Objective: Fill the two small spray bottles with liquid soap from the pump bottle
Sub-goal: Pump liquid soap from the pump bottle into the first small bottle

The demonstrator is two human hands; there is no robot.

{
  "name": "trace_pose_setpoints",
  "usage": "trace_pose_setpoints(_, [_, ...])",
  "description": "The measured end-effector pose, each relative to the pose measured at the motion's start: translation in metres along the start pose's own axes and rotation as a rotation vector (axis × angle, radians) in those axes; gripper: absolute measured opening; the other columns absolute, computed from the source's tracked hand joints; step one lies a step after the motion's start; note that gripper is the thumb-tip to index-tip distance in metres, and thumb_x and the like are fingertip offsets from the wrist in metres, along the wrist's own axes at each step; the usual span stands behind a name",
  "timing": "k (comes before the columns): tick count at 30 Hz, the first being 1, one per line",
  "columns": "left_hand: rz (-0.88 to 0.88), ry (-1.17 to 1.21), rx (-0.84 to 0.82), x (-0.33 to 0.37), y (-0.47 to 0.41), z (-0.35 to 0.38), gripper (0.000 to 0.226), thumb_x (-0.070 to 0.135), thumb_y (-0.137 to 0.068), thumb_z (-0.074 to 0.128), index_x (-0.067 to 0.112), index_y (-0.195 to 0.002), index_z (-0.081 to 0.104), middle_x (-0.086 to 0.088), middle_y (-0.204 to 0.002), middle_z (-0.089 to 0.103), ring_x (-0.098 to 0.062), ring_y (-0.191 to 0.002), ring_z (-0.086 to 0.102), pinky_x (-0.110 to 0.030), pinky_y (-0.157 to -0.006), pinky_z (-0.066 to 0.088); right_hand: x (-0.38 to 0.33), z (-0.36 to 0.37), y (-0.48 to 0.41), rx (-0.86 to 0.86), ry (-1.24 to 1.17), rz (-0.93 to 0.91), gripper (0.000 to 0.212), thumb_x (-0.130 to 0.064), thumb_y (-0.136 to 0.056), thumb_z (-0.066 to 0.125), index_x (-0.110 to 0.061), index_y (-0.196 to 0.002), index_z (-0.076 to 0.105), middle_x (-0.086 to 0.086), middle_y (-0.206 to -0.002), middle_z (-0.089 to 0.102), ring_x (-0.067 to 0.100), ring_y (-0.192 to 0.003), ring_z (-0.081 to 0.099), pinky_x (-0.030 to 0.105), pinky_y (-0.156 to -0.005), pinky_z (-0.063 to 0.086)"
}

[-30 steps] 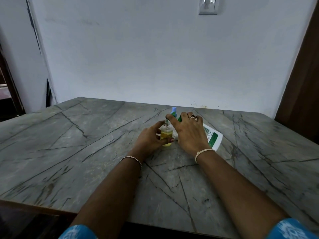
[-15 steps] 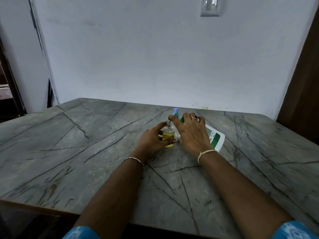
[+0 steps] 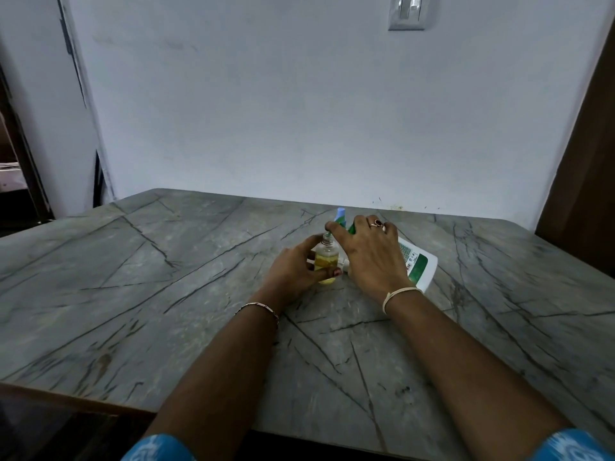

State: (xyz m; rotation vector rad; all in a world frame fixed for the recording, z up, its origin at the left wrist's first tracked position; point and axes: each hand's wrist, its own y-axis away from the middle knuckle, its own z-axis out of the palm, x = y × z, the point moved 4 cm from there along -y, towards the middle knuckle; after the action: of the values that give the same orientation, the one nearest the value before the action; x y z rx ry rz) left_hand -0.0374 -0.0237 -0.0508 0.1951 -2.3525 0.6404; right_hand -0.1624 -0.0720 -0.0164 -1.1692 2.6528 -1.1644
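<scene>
- Pinching a small spray bottle (image 3: 325,252) between thumb and fingers (image 3: 327,271), the person's left hand (image 3: 294,266) holds it upright on the grey veined surface (image 3: 166,294), apparently to steady its neck for filling.
- As far as can be seen, the bottle's spray head is off. Yellow liquid fills roughly its lower half, with clear space above.
- The right hand (image 3: 372,257) arches over the pump bottle (image 3: 417,264), fingers curled down around its upper part. The forefinger (image 3: 332,226) stretches toward the small bottle's neck, seemingly to guide the soap in.
- The white, green-labelled pump bottle tilts away to the right, just beside the small one. How much soap it holds cannot be seen.
- A blue-topped item (image 3: 341,214) pokes up behind the right hand, possibly the second spray bottle; its contents are hidden.
- On this evidence, the first fill looks partway done and the second not yet begun.
</scene>
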Motion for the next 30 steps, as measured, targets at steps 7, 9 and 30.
trace_pose_setpoints(7, [-0.015, -0.012, 0.004, -0.0034, -0.002, 0.0012, 0.08, 0.044, -0.075, 0.076, 0.029, -0.143, 0.037, -0.003, -0.123, 0.065, -0.016, -0.101, 0.065, -0.025, -0.086, 0.047, 0.0007, -0.0024, 0.0066, -0.033, -0.019, 0.001, 0.072, -0.02, -0.084, 0.063, -0.034, -0.14, 0.019, 0.013, -0.12, 0.05, 0.033, -0.115, 0.047, 0.049, -0.096, 0.036])
trace_pose_setpoints(9, [-0.005, -0.005, 0.004, -0.0025, -0.0014, 0.0006, 0.078, 0.043, -0.076, 0.076, 0.029, -0.143, 0.038, -0.002, -0.123, 0.065, -0.015, -0.101, 0.065, -0.023, -0.085, 0.046, 0.0009, -0.0013, 0.0046, -0.036, -0.021, 0.009, 0.074, -0.02, -0.083, 0.065, -0.034, -0.14, 0.02, 0.012, -0.12, 0.05, 0.032, -0.115, 0.047, 0.048, -0.095, 0.036])
trace_pose_setpoints(30, [-0.001, 0.014, -0.01, -0.0016, -0.0013, 0.001, 0.078, 0.041, -0.077, 0.075, 0.029, -0.143, 0.037, -0.003, -0.124, 0.064, -0.015, -0.101, 0.065, -0.021, -0.083, 0.044, 0.0003, 0.0024, 0.0008, -0.028, -0.013, 0.02, 0.073, -0.024, -0.081, 0.067, -0.032, -0.138, 0.023, 0.012, -0.12, 0.051, 0.032, -0.114, 0.047, 0.048, -0.095, 0.036])
